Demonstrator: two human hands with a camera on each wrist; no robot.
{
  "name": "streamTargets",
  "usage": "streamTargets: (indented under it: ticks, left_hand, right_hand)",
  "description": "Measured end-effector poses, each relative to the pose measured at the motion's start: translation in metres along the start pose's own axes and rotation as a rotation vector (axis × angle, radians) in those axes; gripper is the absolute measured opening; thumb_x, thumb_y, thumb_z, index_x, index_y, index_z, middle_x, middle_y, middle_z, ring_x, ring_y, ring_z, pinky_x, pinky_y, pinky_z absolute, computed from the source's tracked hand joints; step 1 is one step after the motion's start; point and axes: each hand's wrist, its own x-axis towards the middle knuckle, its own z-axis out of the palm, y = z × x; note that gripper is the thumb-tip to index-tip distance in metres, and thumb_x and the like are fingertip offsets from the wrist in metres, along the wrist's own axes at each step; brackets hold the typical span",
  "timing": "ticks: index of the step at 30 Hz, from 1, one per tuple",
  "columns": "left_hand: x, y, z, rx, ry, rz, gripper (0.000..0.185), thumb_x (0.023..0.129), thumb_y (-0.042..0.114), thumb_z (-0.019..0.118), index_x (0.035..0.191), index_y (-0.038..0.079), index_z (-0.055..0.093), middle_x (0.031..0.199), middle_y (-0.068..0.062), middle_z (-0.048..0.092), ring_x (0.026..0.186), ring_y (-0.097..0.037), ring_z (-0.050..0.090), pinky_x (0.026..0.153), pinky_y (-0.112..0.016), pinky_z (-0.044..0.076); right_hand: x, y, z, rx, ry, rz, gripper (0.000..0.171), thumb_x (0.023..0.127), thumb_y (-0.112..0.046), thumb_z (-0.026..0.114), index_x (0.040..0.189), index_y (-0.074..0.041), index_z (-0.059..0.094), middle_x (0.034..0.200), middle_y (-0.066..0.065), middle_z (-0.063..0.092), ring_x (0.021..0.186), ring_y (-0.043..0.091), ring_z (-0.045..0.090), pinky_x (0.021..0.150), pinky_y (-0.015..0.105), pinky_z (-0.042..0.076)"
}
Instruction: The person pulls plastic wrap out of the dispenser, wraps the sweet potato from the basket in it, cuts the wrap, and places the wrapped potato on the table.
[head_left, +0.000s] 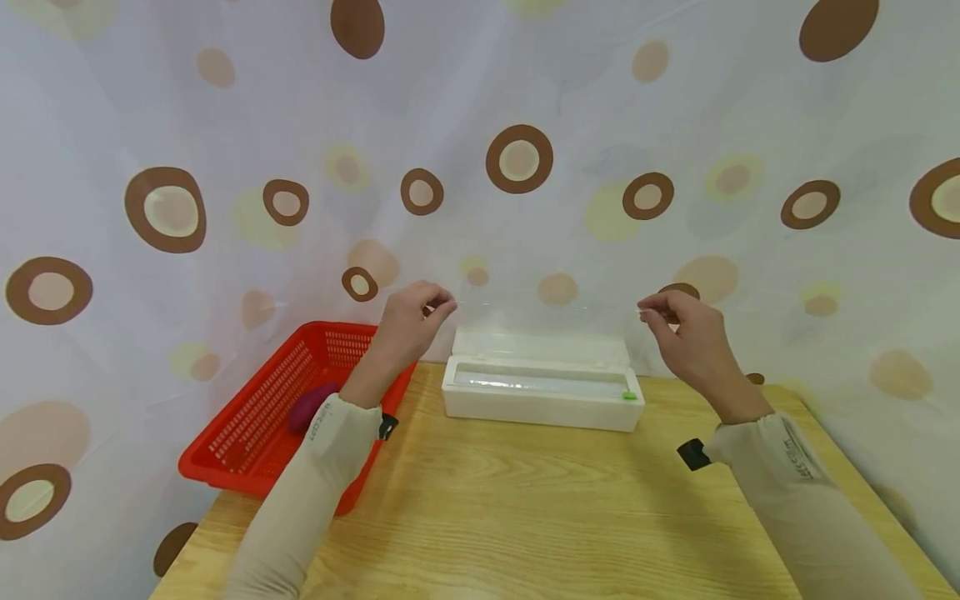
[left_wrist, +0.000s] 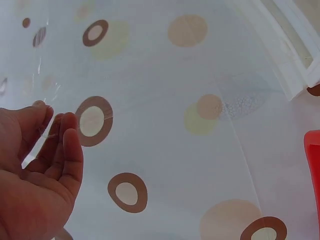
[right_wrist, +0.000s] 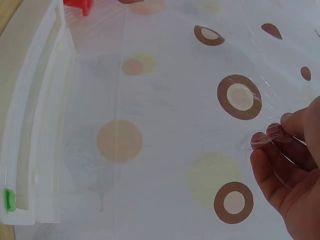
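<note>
A long white plastic cling-film dispenser box (head_left: 542, 398) with its lid open sits on the light wooden table (head_left: 525, 517), and everything else is placed from it. A thin sheet of clear cling film (head_left: 543, 321) rises out of the box and is stretched upward above it, in front of the white curtain with brown and yellow dots (head_left: 480, 125). The left hand (head_left: 411, 321) is raised above the box's left end, its fingertips pinching the film's upper left corner; the left wrist view shows the film (left_wrist: 42, 100) caught between thumb and fingers (left_wrist: 62, 135). The right hand (head_left: 686, 329) is raised above the box's right end, pinching the upper right corner, where the film (right_wrist: 265, 110) crinkles at the fingertips (right_wrist: 267, 135). A small green slider (head_left: 630, 396) sits at the box's right end. Left of the box, touching the table's edge, lies a red perforated plastic basket (head_left: 255, 417) with a purple rounded object (head_left: 311, 406) inside it.
</note>
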Motion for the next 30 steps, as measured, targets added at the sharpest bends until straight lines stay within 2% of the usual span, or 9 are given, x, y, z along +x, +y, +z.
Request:
streamTargets:
  ticks: [3,6,10,16,21,25,27,30]
  left_hand:
    - [-0.011,-0.001,-0.005,0.004,-0.015,0.012,0.009,0.091,0.011,0.063,0.092,0.003,0.068,0.086,-0.005,0.063,0.078,-0.019,0.054,0.072,-0.03,0.051]
    - [-0.024,-0.001,-0.009,0.003,-0.042,0.036,0.007,0.09,0.01,0.065,0.091,0.004,0.069,0.084,-0.003,0.063,0.075,-0.018,0.054,0.07,-0.03,0.05]
    - [-0.043,0.002,-0.013,-0.014,-0.106,0.048,0.004,0.088,0.011,0.067,0.087,0.008,0.069,0.081,0.001,0.06,0.073,-0.015,0.053,0.068,-0.029,0.049]
    - [-0.07,0.006,-0.019,-0.055,-0.252,0.057,0.004,0.089,0.013,0.067,0.085,0.013,0.066,0.079,0.008,0.057,0.074,-0.009,0.054,0.069,-0.027,0.049]
    - [-0.093,0.004,-0.017,-0.085,-0.445,0.078,0.007,0.09,0.013,0.065,0.083,0.016,0.064,0.077,0.01,0.056,0.072,-0.007,0.052,0.067,-0.024,0.048]
    - [-0.108,0.001,-0.012,-0.074,-0.616,0.114,0.012,0.09,0.012,0.065,0.08,0.019,0.062,0.075,0.013,0.053,0.07,-0.006,0.05,0.066,-0.023,0.047]
    - [-0.115,0.0,-0.008,-0.064,-0.698,0.111,0.014,0.09,0.012,0.065,0.078,0.02,0.063,0.075,0.014,0.053,0.069,-0.005,0.049,0.067,-0.023,0.047]
    - [-0.124,-0.002,0.002,-0.043,-0.785,0.105,0.015,0.088,0.012,0.066,0.075,0.019,0.063,0.072,0.014,0.05,0.068,-0.004,0.047,0.065,-0.021,0.045]
  right_hand:
    - [-0.012,-0.005,-0.001,0.002,-0.002,-0.039,0.017,0.097,-0.012,0.053,0.106,0.0,0.062,0.092,0.011,0.065,0.084,0.025,0.063,0.072,0.028,0.049]
    - [-0.024,-0.008,0.001,0.001,0.018,-0.089,0.013,0.094,-0.007,0.056,0.103,-0.001,0.063,0.089,0.007,0.066,0.078,0.015,0.062,0.064,0.015,0.044]
    - [-0.044,-0.009,0.003,0.025,0.043,-0.136,0.011,0.089,0.0,0.061,0.099,-0.004,0.065,0.085,0.002,0.066,0.074,0.003,0.057,0.06,0.015,0.041]
    - [-0.076,-0.009,0.007,0.114,0.02,-0.294,0.028,0.076,0.015,0.065,0.092,-0.007,0.066,0.079,-0.002,0.063,0.067,0.004,0.056,0.062,0.015,0.043]
    - [-0.107,-0.006,0.017,0.196,-0.093,-0.357,0.04,0.069,0.02,0.067,0.093,-0.012,0.066,0.081,-0.007,0.061,0.067,0.005,0.055,0.061,0.014,0.043]
    - [-0.128,-0.003,0.027,0.28,-0.249,-0.374,0.041,0.074,0.019,0.066,0.096,-0.015,0.064,0.085,-0.009,0.06,0.069,0.004,0.055,0.059,0.015,0.043]
    - [-0.138,0.0,0.032,0.311,-0.33,-0.372,0.04,0.077,0.017,0.064,0.098,-0.016,0.063,0.087,-0.01,0.06,0.07,0.003,0.056,0.059,0.016,0.045]
    - [-0.151,0.006,0.039,0.325,-0.441,-0.361,0.036,0.082,0.013,0.063,0.099,-0.019,0.061,0.088,-0.012,0.059,0.072,0.001,0.055,0.06,0.018,0.047]
